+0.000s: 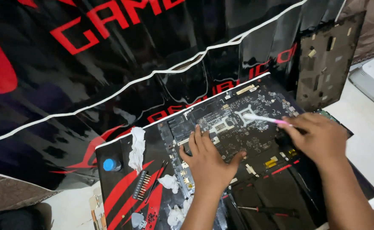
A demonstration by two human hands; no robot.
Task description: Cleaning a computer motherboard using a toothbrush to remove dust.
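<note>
Pink-handled swab [263, 119] over flat circuit board [238, 127]

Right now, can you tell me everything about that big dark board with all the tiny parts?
The circuit board is dark and flat, crowded with small chips, silvery square frames and a few gold connectors. It lies tilted across a black and red mat. The left hand presses flat on its near edge. The right hand points a pink-handled, white-tipped brush at a silvery frame.

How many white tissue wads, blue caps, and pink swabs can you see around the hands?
White tissue wads: 3, such as the long one
Blue caps: 1
Pink swabs: 1, held by the right hand
Total: 5
</note>
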